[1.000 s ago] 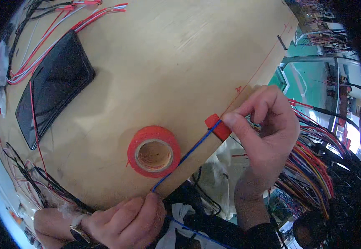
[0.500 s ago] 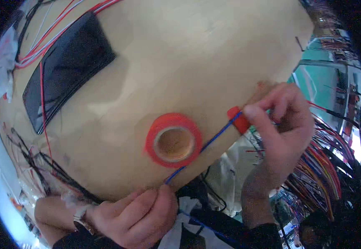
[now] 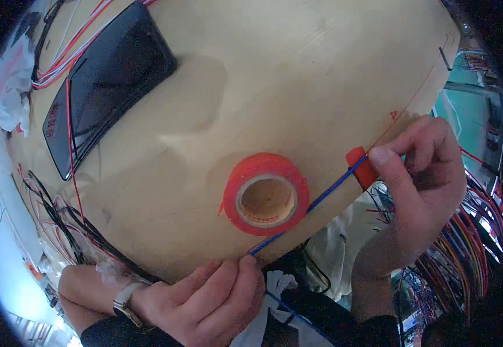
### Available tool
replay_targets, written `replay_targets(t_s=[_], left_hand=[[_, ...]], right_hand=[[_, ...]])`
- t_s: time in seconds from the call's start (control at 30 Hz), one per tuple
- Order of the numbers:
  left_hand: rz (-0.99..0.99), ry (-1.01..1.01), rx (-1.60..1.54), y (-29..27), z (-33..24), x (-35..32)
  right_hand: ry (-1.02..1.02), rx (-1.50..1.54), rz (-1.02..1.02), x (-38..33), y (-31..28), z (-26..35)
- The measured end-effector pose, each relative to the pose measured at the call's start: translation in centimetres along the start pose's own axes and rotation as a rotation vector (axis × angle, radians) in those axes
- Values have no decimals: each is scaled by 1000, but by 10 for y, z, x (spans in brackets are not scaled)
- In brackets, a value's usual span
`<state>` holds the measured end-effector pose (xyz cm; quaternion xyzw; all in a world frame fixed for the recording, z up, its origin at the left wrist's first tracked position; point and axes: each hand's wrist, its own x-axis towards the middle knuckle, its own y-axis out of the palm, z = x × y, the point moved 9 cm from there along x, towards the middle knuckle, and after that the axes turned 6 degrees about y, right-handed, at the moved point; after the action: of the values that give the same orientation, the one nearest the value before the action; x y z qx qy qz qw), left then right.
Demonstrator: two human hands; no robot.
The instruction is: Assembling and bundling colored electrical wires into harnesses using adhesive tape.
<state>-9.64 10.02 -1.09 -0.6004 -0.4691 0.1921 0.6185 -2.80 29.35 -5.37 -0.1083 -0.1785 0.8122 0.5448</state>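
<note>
A blue wire is stretched along the near right edge of the wooden tabletop. My left hand is closed on it at the front edge, and the wire continues below that hand. At the other end of the stretch, my right hand pinches the wire between thumb and forefinger. Just left of those fingertips, the wire crosses a red tape strip on the table edge. A roll of red tape lies flat between the hands, the wire running against its near right side.
A black smartphone rests at the upper left, with a red wire across it. Red and white wires and a plastic bag lie beyond. Dark cables run along the left edge. Bundled coloured wires hang at the right.
The whole view has shifted, so the table things and hands appear further right. Both hands keep their hold on the blue wire, and it stays taut beside the tape roll.
</note>
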Motion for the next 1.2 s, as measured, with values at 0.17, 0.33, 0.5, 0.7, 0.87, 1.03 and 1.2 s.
replay_targets(t_s=[0.17,0.33,0.5,0.7,0.87,1.03,1.2], left_hand=[[21,10,-37,3,0,0],[99,176,-24,3,-2,-5],[170,111,-21,-2,4,2],[110,156,45,4,-7,-2],[125,106,16,5,-1,-3],[119,131,78,6,-9,-8],[66,-28,34,-4,2,-13]], right_hand=[[-41,5,21,-1,-2,0],[-41,15,26,-1,13,-4],[-46,2,17,-3,9,0],[24,-45,4,-4,2,1],[-41,-202,44,-9,9,12],[-704,-552,57,-45,34,73],[-730,-552,420,-58,76,85]])
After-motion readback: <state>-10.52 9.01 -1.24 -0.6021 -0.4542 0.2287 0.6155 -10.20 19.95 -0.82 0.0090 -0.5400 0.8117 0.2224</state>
